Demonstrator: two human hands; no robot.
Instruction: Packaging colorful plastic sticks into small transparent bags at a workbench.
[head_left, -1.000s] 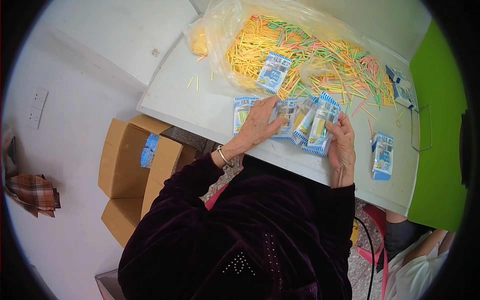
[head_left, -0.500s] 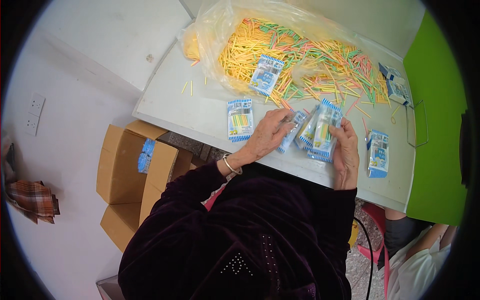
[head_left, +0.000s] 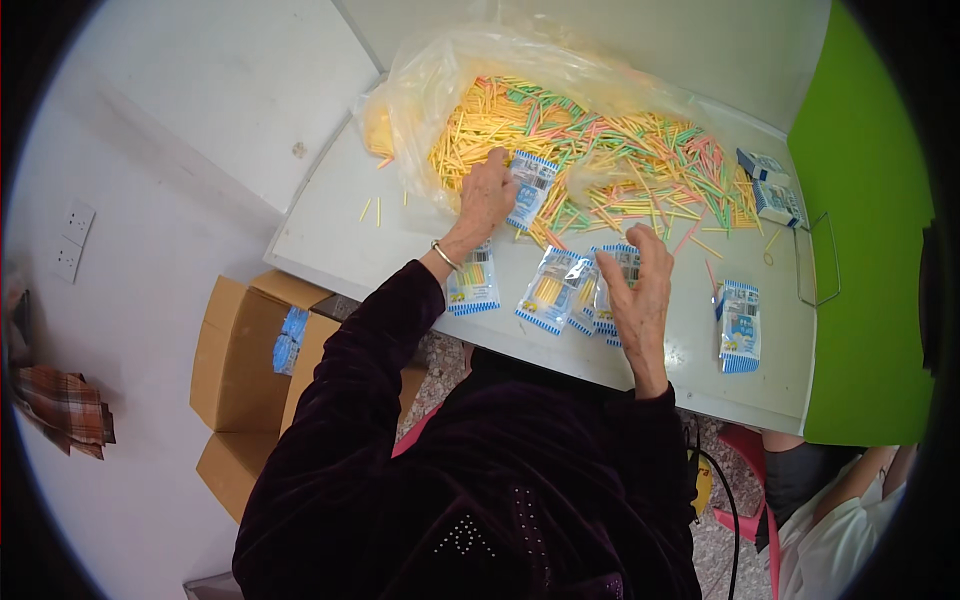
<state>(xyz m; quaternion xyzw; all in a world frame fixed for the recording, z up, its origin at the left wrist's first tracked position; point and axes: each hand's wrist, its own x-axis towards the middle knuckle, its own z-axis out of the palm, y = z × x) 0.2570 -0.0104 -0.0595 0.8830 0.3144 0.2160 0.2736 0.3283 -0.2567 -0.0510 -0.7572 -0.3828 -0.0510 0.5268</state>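
A clear packet with blue striped ends lies on the heap of coloured sticks. At its left edge is my left hand, thumb and fingers bent against it; the exact grip is partly hidden. My right hand is open, thumb and fingers apart, over the right end of a loose group of similar packets. The leftmost packet of that group shows yellow sticks inside. Another packet lies flat below my left wrist, partly covered by it.
A large clear plastic bag spreads around the sticks. One packet lies at right, others by the green panel. A wire stand is beside it. An open cardboard box stands left; another person's arm shows lower right.
My right hand has let go of the packets, which now lie on the table. My left hand has moved up and left to the packet on the sticks. The view has shifted slightly.
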